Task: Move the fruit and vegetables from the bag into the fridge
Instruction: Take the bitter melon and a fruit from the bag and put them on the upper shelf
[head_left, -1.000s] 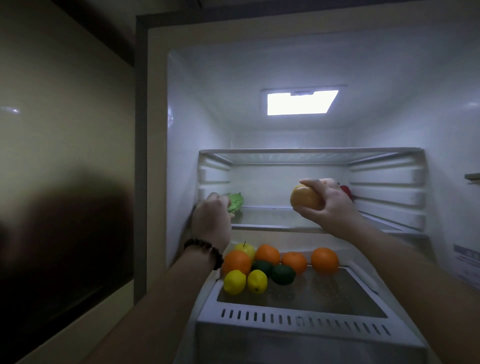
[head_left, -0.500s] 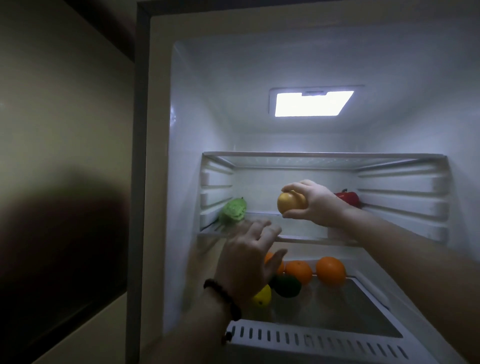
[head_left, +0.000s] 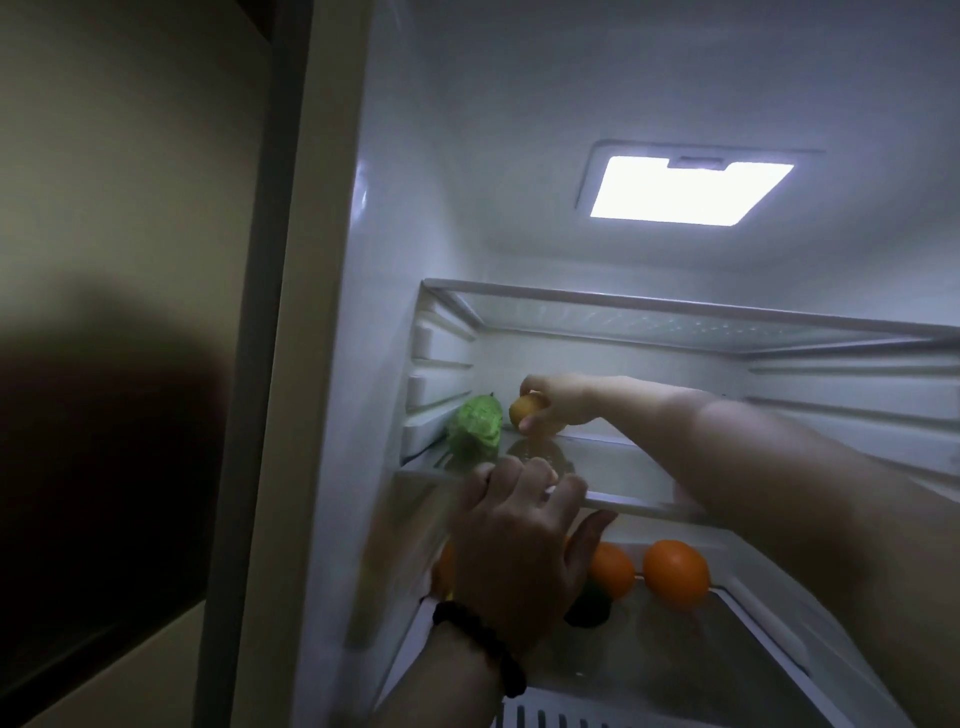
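Now the right hand (head_left: 558, 405) holds a small yellow-orange fruit (head_left: 525, 409) in its curled fingers (head_left: 535, 387) just above the glass shelf (head_left: 613, 467), near the shelf's left rear corner and just beside the green vegetable (head_left: 475, 428). The left hand (head_left: 519, 540) grips the shelf's front edge. Best to lower the fruit until it touches the glass, then let go gently so it cannot roll. It looks roundish; I cannot tell its long axis or which way it points.

Dim room w/ beige wall (head_left: 130, 156) left, dark shadow across it.
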